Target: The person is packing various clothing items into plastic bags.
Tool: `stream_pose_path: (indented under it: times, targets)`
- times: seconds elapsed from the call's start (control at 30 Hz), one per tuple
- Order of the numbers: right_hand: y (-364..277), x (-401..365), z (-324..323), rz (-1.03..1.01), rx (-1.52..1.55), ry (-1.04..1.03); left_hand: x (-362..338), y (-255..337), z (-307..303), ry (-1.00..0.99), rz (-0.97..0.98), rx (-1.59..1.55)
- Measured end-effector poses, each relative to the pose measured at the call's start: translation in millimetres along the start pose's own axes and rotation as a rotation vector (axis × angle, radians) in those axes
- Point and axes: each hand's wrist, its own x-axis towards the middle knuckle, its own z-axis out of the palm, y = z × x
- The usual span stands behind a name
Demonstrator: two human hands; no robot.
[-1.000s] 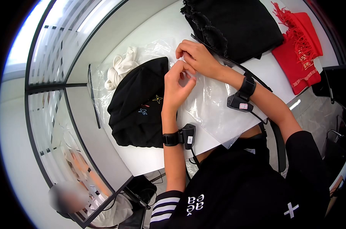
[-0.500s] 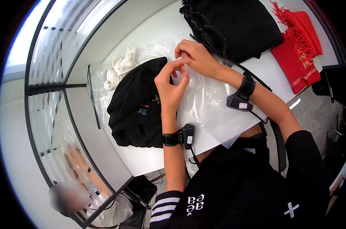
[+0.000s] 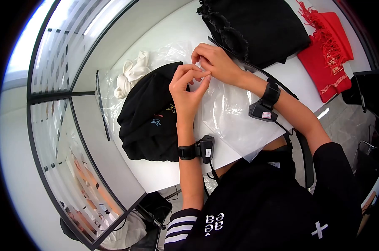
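My left hand (image 3: 186,90) is closed in a pinch, thumb and index fingertip meeting beside my right hand (image 3: 216,62). Curled fingers of my right hand come together at the same spot, by the upper edge of a clear plastic bag (image 3: 229,119). Both hands seem to grip that edge, though the fingertips mostly hide it. The bag spreads flat over the white table toward my lap. Left of my left hand lies a bunched black garment (image 3: 149,121) with small yellow, red and blue embroidered shapes. Beyond it sits a knotted white cloth (image 3: 133,74) on clear plastic.
A folded black cloth with a frayed edge (image 3: 260,31) lies at the far side of the white table (image 3: 154,175). Right of it is a red fringed scarf (image 3: 329,54). A framed glass partition (image 3: 64,142) borders the left side, with a person partly visible beyond it.
My left thumb and index finger have shifted slightly right and closed together at the fingertips. My right hand has barely moved. At lower left, the other person's head has moved mostly out of sight.
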Motion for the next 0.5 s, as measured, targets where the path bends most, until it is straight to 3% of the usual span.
stream_pose_path:
  times: [0.17,0.5]
  targets:
    - [-3.5,0.5,-1.3,0.016,0.013,-0.005,-0.6,-1.0,-1.4,-0.010,-0.019,0.115]
    - [-0.3,0.0,0.3,0.016,0.029,0.036,-3.1,-7.8,1.8,0.022,-0.142,0.043]
